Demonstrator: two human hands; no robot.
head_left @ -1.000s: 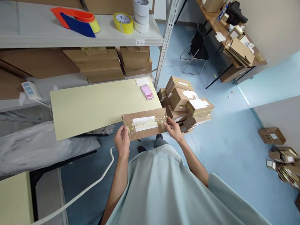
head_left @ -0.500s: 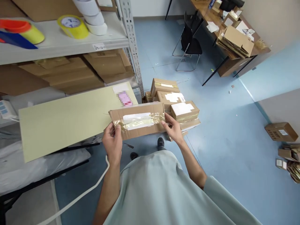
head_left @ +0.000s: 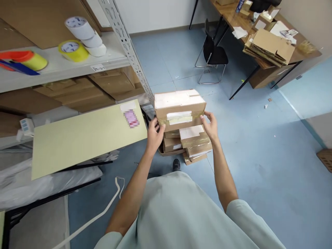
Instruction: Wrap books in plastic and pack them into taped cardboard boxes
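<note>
Between both hands I hold a taped cardboard box (head_left: pixel 178 108), with white paper over its top and a white label strip under tape on its near side. My left hand (head_left: pixel 155 135) grips its left end, thumb on the near face. At the right end, my right hand (head_left: pixel 209 125) is closed on the box the same way. Below and behind the held box rises a pile of cardboard boxes (head_left: pixel 195 138), partly hidden by it. Whether the held box touches the pile I cannot tell.
To the left is a pale yellow tabletop (head_left: pixel 88 138) with a blurred pink item (head_left: pixel 131 118) on it. A metal shelf (head_left: pixel 124 38) holds tape rolls (head_left: pixel 74 51) and cartons. A black chair (head_left: pixel 214 52) stands near a wooden desk (head_left: pixel 304 62). A white cable (head_left: pixel 98 214) hangs at lower left.
Both hands have carried the box right, away from the tabletop and over the pile. It has tipped so its paper-covered top shows. The view has shifted too.
</note>
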